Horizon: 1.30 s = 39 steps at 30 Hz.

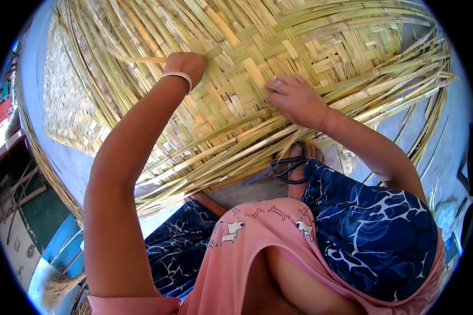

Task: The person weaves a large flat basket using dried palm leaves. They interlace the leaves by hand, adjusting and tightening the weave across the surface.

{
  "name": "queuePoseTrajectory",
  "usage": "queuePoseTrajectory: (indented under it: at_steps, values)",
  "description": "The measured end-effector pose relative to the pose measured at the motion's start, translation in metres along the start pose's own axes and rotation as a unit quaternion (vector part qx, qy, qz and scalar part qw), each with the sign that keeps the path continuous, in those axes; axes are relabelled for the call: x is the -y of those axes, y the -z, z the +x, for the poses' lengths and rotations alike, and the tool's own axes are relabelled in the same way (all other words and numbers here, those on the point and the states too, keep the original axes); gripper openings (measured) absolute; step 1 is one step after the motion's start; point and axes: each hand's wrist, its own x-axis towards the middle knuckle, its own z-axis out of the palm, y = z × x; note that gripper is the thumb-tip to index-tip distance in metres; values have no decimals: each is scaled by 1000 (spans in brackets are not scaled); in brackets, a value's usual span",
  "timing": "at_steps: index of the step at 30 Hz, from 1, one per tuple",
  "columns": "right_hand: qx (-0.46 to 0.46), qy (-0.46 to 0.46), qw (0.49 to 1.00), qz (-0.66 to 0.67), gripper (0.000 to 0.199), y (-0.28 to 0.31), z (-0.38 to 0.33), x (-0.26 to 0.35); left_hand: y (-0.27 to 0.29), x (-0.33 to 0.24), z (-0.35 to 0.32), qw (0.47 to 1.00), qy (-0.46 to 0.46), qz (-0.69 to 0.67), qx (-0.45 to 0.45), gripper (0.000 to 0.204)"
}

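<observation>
Through my distant feed, the woven mat (242,79) of flat strips lay spread in front of the person, loose strips (383,79) fanning out beyond the weave, and I judged the step in hand to be working a strip into place. The left hand (185,68) was closed in a fist around a pale strip (142,60) jutting leftward, while the right hand (298,100) bent its fingers low at the weave, pinching something or not, I couldn't tell. Next, I reckoned, called for gently snugging that strip, leaving the scissors (275,166) near the foot (314,153) alone.
</observation>
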Motion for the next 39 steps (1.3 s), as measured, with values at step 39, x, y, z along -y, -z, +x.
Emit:
queuePoseTrajectory:
  at_steps: [39]
  values:
    - [-58,-7,998,8,13,18,17,17,-9,9,-2,957,89,-277,17,22]
